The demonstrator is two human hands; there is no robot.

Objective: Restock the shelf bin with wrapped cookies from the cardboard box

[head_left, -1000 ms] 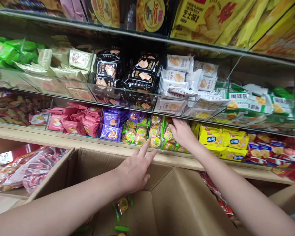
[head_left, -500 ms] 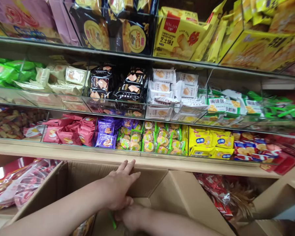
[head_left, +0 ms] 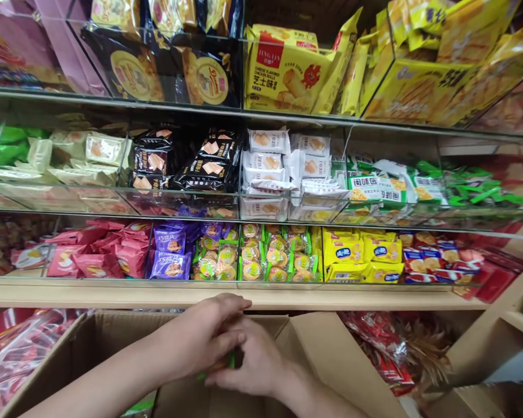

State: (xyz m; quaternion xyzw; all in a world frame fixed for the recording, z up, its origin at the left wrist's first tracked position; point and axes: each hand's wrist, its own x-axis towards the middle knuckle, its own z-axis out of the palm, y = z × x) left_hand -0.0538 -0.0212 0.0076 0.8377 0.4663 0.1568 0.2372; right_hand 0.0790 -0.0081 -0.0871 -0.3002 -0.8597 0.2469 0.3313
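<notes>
My left hand [head_left: 218,328] and my right hand [head_left: 259,360] meet over the open cardboard box [head_left: 331,354]. A small green-edged packet [head_left: 231,359], mostly hidden, shows between the right thumb and fingers, which are closed on it. The left fingers are bent and pressed together across the right fingers; whatever they pinch is covered. Behind the hands, on the lowest shelf level, sit round biscuits in clear green-edged packets [head_left: 277,258]. Purple packets [head_left: 169,264] lie left of these, yellow packets [head_left: 381,255] to the right.
Clear dividers and a wooden shelf edge [head_left: 314,299] run in front of the snacks. Higher up are black packets [head_left: 213,157], white packets [head_left: 268,151] and larger yellow bags [head_left: 283,75]. Red wrapped goods [head_left: 375,337] lie right of the box, pink bags [head_left: 21,354] left.
My left hand, spread before, has folded over the right hand. My right hand has risen from inside the box with the packet. The view has tilted up and shifted right.
</notes>
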